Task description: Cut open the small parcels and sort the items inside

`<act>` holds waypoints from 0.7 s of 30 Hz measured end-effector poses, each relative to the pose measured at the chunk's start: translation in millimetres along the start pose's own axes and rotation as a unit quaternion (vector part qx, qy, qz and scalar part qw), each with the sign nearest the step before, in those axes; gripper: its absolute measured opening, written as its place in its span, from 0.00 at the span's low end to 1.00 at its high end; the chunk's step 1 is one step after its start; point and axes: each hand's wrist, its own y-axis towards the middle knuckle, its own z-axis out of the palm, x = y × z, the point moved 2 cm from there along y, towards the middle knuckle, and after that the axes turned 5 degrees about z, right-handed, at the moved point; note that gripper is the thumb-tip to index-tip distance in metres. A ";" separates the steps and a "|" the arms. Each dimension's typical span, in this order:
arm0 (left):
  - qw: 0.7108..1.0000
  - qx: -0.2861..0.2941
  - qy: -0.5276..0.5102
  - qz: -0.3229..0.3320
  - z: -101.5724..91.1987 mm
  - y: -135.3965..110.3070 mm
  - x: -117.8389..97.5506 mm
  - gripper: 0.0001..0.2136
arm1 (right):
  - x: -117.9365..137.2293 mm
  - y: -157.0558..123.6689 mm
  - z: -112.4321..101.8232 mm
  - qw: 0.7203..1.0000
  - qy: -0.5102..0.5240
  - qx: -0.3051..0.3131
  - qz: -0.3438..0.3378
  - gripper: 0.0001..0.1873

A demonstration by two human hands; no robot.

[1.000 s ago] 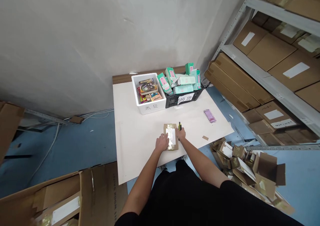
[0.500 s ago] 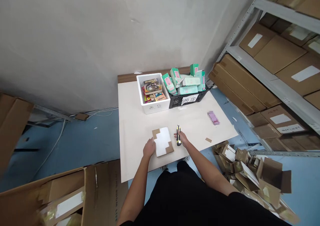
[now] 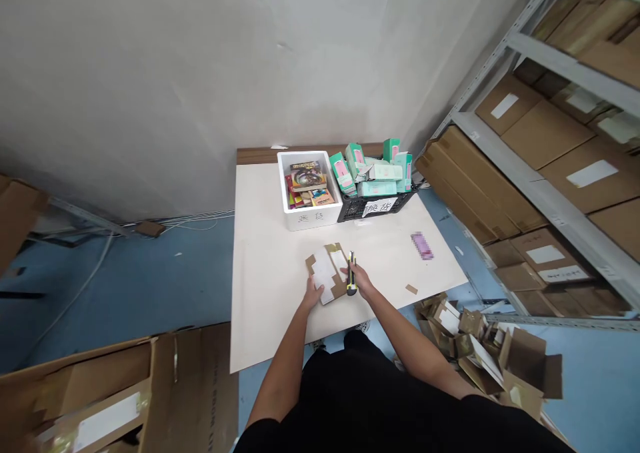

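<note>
A small brown cardboard box (image 3: 325, 271) with a white label and tape on it is tilted just above or on the table, so its top and a side both show. My left hand (image 3: 313, 294) grips its lower left edge. In my right hand (image 3: 361, 281) is a black and yellow box cutter (image 3: 351, 274), pointing away from me, close against the box's right side. The right fingers reach toward the box, and whether they press on it I cannot tell. Whether the blade is out is too small to make out.
On the white table (image 3: 270, 266) stand a white foam box (image 3: 310, 221) of books and a black crate (image 3: 350, 209) of green boxes. A blurred purple item (image 3: 422, 245) and a cardboard scrap (image 3: 411, 289) lie right. Opened cartons (image 3: 530, 359) heap on the floor beside shelves (image 3: 560, 199).
The box has gone from lying flat to tilted and turned, showing a taped side. My left hand has moved right with it, and the box cutter in my right hand is now up against it.
</note>
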 end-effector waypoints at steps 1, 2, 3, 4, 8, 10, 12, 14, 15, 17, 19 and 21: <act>0.999 -0.018 0.018 -0.027 -3.4 2.0 0.8 0.46 | 3.4 -1.5 1.5 1.000 -0.005 0.018 0.001 0.18; 0.997 -0.039 0.029 -0.058 -7.5 2.7 1.5 0.45 | 4.1 -3.0 4.3 0.999 -0.008 0.033 0.005 0.17; 0.994 -0.062 0.036 -0.083 -12.6 2.1 1.6 0.44 | 2.2 -4.6 8.0 0.999 -0.008 0.044 0.013 0.15; 0.991 -0.086 0.042 -0.089 -18.5 0.7 0.4 0.41 | -1.7 -6.2 12.1 0.998 -0.005 0.054 0.022 0.14; 0.988 -0.081 0.131 0.019 -45.8 -4.1 -17.2 0.37 | -21.1 -12.5 22.6 0.997 -0.003 0.069 0.033 0.14; 0.976 0.016 0.205 0.072 -55.5 -3.3 -29.0 0.45 | -22.7 -14.3 22.9 0.997 -0.040 0.068 0.024 0.14; 0.955 0.099 0.271 0.066 -61.9 -1.3 -38.0 0.53 | -15.5 -14.0 23.8 0.991 -0.112 0.065 0.016 0.14; 0.939 0.131 0.317 0.033 -65.1 0.5 -44.8 0.56 | -0.5 -11.6 29.2 0.978 -0.201 0.061 -0.002 0.14; 0.934 0.136 0.330 0.020 -65.3 0.9 -47.5 0.56 | 8.9 -9.8 34.5 0.967 -0.248 0.057 -0.018 0.17; 0.929 0.137 0.343 0.002 -64.3 0.5 -51.8 0.56 | 28.7 -5.5 50.5 0.935 -0.344 0.051 -0.065 0.26; 0.927 0.138 0.349 -0.006 -63.1 -1.1 -54.8 0.56 | 45.4 -1.3 71.0 0.887 -0.443 0.042 -0.123 0.30; 0.926 0.140 0.350 -0.012 -63.2 -3.1 -56.9 0.56 | 54.6 2.2 91.2 0.835 -0.525 0.034 -0.161 0.30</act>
